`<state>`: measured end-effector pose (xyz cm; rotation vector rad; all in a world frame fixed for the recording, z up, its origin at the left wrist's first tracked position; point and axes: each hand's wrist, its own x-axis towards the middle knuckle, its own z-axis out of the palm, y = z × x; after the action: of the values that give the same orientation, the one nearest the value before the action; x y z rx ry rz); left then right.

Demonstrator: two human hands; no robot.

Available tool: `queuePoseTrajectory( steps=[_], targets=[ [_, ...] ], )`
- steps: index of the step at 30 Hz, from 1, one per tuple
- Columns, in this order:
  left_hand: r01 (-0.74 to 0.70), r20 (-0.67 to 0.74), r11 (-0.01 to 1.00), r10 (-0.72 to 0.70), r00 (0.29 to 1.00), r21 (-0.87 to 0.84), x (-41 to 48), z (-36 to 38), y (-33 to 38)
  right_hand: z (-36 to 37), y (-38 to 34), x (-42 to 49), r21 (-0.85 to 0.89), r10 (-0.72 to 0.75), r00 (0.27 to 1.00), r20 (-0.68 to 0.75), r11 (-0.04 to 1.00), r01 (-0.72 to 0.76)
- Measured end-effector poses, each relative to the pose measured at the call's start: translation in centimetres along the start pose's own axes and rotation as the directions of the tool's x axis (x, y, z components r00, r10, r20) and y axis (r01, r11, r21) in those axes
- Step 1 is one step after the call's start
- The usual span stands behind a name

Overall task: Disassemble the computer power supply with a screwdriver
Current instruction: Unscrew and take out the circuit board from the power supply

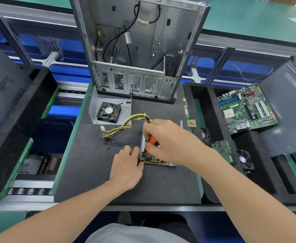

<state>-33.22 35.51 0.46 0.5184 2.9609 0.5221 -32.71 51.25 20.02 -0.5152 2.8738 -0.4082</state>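
Observation:
The opened power supply [144, 151] lies on the dark mat [94, 172] in the middle, its metal side wall upright and its circuit board showing under my hands. My left hand [127, 168] grips the near left corner of that wall. My right hand [166, 141] grips an orange-handled screwdriver [151, 142], held down inside the unit; its tip is hidden. A yellow and black cable bundle [124, 126] runs from the unit's far end to the left. The removed metal cover [95, 109] with a black fan [108, 112] on it lies farther back.
Several small black screws [107, 142] lie loose left of the unit. An empty computer case [135, 50] stands upright at the mat's far edge. To the right, a black foam tray [208, 109] holds a motherboard [245, 109], a green board [222, 150] and small fans.

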Motion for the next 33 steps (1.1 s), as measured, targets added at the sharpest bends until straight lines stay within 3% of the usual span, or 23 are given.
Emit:
queuePoseTrajectory(
  steps=[33],
  targets=[
    [0.025, 0.034, 1.0, -0.024, 0.999, -0.007, 0.18, -0.09, 0.11, -0.21, 0.18, -0.15, 0.0, 0.033, 0.999, 0.013, 0.999, -0.033]
  ],
)
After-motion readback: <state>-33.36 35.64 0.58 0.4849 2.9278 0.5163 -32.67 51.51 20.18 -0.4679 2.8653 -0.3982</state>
